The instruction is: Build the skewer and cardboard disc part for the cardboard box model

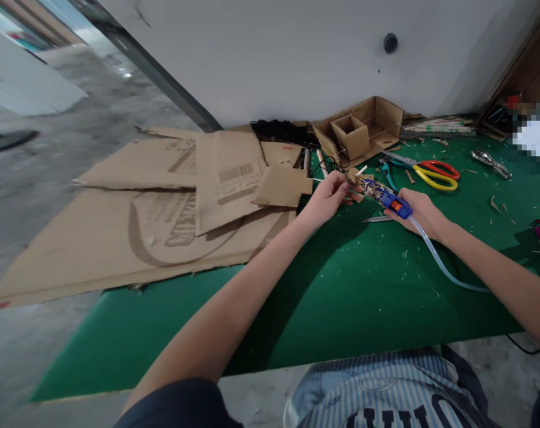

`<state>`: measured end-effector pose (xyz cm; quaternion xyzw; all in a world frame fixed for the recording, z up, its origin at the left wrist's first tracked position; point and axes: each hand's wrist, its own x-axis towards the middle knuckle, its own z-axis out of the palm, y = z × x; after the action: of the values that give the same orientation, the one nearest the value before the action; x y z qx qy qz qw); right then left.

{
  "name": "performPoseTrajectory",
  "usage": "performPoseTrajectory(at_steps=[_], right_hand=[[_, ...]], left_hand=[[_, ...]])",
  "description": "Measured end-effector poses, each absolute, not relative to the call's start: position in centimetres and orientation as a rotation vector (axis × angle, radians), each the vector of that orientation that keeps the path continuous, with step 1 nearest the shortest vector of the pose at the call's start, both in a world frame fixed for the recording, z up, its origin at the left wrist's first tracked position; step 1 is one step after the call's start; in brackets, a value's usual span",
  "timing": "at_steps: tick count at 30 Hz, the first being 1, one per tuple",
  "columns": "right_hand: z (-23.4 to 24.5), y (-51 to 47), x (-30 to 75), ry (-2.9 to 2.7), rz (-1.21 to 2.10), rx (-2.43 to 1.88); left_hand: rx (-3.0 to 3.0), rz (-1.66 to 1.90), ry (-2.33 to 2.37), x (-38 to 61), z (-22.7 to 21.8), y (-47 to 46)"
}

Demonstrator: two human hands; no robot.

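Note:
My right hand (423, 213) grips a blue glue gun (388, 199) with an orange trigger; a clear glue stick (434, 255) trails from its back toward me. Its nozzle points left at a small cardboard piece with a wooden stick (355, 175), which my left hand (327, 196) pinches between its fingers. Both hands hover low over the green mat (341, 297). Exactly where the nozzle meets the piece is too small to tell.
Flattened cardboard sheets (163, 208) cover the mat's left part and the floor. A small cardboard box model (359, 134) stands at the back by the wall. Red-and-yellow scissors (434, 172), metal pliers (490, 161) and wood scraps lie to the right. Black cable (278, 129) lies behind.

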<state>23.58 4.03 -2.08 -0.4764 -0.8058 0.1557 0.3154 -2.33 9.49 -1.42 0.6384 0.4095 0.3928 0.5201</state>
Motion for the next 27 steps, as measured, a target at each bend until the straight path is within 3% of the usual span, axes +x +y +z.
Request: performPoseTrajectory(at_steps=[27], right_hand=[[-1.8,3.9,23.4,-2.115,0.420,-1.259]], left_hand=[[1.439,0.950,1.023,-2.1,-0.3,8.8]])
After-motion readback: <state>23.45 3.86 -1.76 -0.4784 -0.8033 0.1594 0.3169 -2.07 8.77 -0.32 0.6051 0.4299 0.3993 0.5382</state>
